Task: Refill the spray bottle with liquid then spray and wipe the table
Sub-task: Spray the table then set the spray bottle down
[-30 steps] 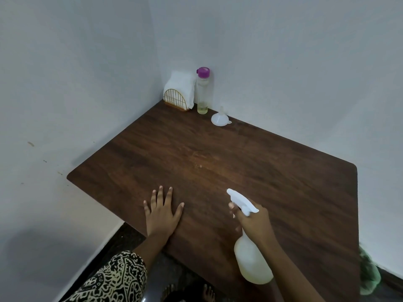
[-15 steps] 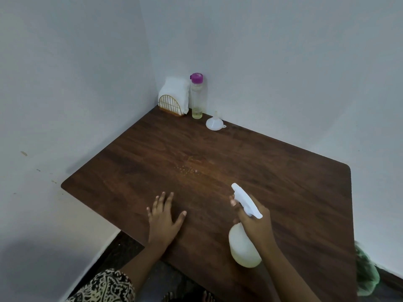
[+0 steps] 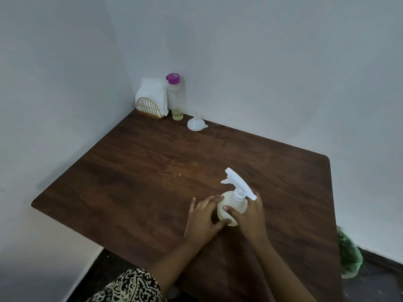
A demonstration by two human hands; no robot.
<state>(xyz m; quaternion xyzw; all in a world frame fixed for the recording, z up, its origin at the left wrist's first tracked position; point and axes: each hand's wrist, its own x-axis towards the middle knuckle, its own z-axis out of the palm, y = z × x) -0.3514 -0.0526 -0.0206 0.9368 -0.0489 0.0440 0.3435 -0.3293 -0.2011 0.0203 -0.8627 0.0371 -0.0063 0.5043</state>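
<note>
Nearest you, at about 7 o'clock in the view, your patterned black-and-cream sleeve (image 3: 130, 286) covers the left arm, and both forearms reach up onto the dark wooden table (image 3: 109, 192). Your left hand (image 3: 201, 221) lies against the left side of the white spray bottle (image 3: 231, 205), thumb pressed at its base and fingers curved along its belly, so it is closed loosely on the bottle. Your right hand (image 3: 248, 214) wraps the bottle from the right, thumb across its front and fingers behind the neck, clamped on it. The bottle stands upright on the table near the middle of the view, slightly toward 5 o'clock, with its white trigger head (image 3: 238, 184) pointing toward 11 o'clock. Just beyond the nozzle, a patch of small droplets (image 3: 172, 174) glistens on the wood. At about 4 o'clock, off the table's right edge, a green bag (image 3: 349, 256) sits on the dark floor. Far away at 12 o'clock, in the table's corner against the walls, a white funnel (image 3: 196, 123) rests mouth down; just left of it stands a clear bottle (image 3: 177, 99) with a purple cap and a little yellowish liquid, and beside that a gold wire holder (image 3: 150, 106) with white napkins (image 3: 152, 92).
</note>
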